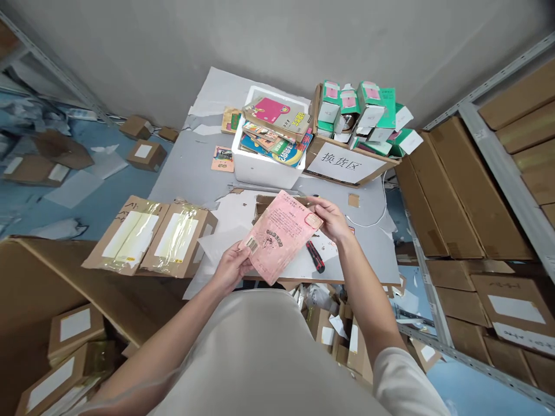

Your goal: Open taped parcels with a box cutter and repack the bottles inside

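Note:
A thin pink book (281, 237) with printed text, a small drawing and a barcode is held up tilted over the front of the table. My left hand (234, 266) pinches its lower left corner, by the barcode. At the upper right corner, my right hand (329, 218) grips it between thumb and fingers. Partly hidden behind the book lies an open cardboard piece or box (262, 202). A red and black box cutter (315, 257) rests on the table just below my right hand.
A white foam box (264, 167) full of books stands behind, beside a labelled carton (347, 164) of green boxes. Two taped parcels (176, 240) sit at the table's left edge. Shelves of cartons (472, 190) line the right; a large open carton (99, 289) is at left.

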`<control>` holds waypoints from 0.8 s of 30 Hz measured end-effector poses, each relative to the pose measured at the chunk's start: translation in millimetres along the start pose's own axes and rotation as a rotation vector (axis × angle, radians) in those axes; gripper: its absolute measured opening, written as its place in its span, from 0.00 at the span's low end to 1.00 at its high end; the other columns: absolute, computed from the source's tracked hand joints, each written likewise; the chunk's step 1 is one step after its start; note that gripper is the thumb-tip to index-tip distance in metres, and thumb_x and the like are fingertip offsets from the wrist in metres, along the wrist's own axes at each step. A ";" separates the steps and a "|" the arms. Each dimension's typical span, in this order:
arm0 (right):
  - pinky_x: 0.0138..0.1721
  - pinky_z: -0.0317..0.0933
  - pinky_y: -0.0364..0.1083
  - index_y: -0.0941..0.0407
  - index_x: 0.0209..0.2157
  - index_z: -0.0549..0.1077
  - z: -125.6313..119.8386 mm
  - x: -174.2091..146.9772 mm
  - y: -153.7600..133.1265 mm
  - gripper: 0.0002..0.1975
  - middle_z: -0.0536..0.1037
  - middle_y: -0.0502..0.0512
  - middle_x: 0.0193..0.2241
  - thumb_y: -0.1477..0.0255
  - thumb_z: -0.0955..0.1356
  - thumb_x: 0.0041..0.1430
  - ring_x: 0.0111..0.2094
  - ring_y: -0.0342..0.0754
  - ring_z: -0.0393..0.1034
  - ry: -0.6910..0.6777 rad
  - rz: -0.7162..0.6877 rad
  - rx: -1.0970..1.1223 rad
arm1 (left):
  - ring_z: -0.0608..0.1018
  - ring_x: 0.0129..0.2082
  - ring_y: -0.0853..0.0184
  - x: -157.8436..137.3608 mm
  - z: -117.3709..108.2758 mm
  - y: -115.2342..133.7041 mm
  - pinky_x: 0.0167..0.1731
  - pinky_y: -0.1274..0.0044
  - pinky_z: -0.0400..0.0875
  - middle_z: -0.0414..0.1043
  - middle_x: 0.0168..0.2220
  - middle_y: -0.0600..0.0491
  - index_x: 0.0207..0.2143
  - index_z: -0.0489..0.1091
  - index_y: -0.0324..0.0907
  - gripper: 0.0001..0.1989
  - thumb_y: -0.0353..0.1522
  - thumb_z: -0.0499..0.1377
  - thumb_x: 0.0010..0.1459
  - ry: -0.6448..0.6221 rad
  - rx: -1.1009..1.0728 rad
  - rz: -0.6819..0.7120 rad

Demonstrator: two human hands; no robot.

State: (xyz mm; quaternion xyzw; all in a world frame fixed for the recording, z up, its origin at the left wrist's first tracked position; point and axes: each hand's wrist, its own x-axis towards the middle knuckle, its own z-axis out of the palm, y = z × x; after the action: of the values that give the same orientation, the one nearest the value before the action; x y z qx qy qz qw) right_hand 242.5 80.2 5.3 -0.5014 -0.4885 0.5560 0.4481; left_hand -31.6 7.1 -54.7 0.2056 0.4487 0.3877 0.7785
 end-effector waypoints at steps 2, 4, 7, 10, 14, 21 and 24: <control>0.42 0.68 0.47 0.48 0.51 0.72 1.0 0.9 -3.2 0.28 0.74 0.54 0.52 0.58 0.74 0.47 0.44 0.48 0.73 -0.068 -0.080 0.031 | 0.78 0.28 0.71 0.2 9.1 -1.0 0.30 0.80 0.74 0.77 0.33 0.53 0.41 0.72 0.41 0.19 0.37 0.68 0.47 -0.121 -0.062 -0.136; 0.47 0.67 0.48 0.48 0.50 0.72 2.4 4.0 -7.6 0.31 0.71 0.54 0.55 0.60 0.77 0.42 0.49 0.50 0.70 -0.149 -0.105 -0.003 | 0.79 0.32 0.68 1.0 20.1 -2.0 0.33 0.80 0.75 0.78 0.35 0.50 0.44 0.73 0.41 0.20 0.34 0.68 0.48 -0.205 -0.056 -0.257; 0.40 0.69 0.47 0.53 0.38 0.76 -1.6 9.7 -10.9 0.20 0.79 0.53 0.38 0.58 0.76 0.43 0.38 0.48 0.74 -0.178 -0.023 -0.042 | 0.80 0.35 0.66 3.5 32.3 -2.3 0.34 0.79 0.75 0.78 0.35 0.49 0.45 0.74 0.41 0.20 0.36 0.68 0.48 -0.214 0.032 -0.345; 0.30 0.70 0.44 0.55 0.33 0.75 -13.1 14.1 -7.4 0.18 0.77 0.47 0.27 0.58 0.75 0.43 0.28 0.44 0.72 -0.114 0.063 -0.033 | 0.78 0.45 0.59 4.6 31.8 -0.4 0.39 0.72 0.75 0.76 0.47 0.45 0.48 0.72 0.43 0.29 0.52 0.61 0.50 -0.216 -0.013 -0.226; 0.25 0.70 0.43 0.55 0.36 0.76 -24.8 19.3 4.0 0.19 0.77 0.47 0.25 0.59 0.75 0.44 0.25 0.44 0.72 -0.157 0.168 -0.042 | 0.76 0.48 0.54 -0.3 20.8 -1.8 0.44 0.67 0.74 0.73 0.51 0.43 0.52 0.70 0.41 0.36 0.55 0.62 0.46 -0.103 0.122 0.036; 0.23 0.72 0.42 0.50 0.54 0.70 -25.1 29.4 19.4 0.26 0.79 0.49 0.29 0.58 0.71 0.54 0.26 0.43 0.75 -0.279 0.262 -0.085 | 0.80 0.39 0.61 -5.0 11.9 -20.3 0.39 0.72 0.76 0.78 0.42 0.45 0.49 0.72 0.39 0.26 0.44 0.65 0.50 -0.008 0.106 0.012; 0.19 0.70 0.40 0.50 0.55 0.69 -20.6 34.5 20.8 0.27 0.78 0.48 0.26 0.59 0.70 0.54 0.22 0.42 0.73 -0.304 0.265 -0.129 | 0.81 0.38 0.62 -2.7 9.9 -20.5 0.40 0.72 0.76 0.78 0.42 0.44 0.48 0.72 0.40 0.25 0.43 0.65 0.51 -0.013 0.057 -0.020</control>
State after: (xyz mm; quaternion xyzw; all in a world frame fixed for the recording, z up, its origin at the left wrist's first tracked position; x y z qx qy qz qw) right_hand 259.5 113.7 -19.9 -0.4992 -0.5148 0.6470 0.2592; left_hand -15.3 -7.3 -61.9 0.2259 0.4564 0.3656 0.7791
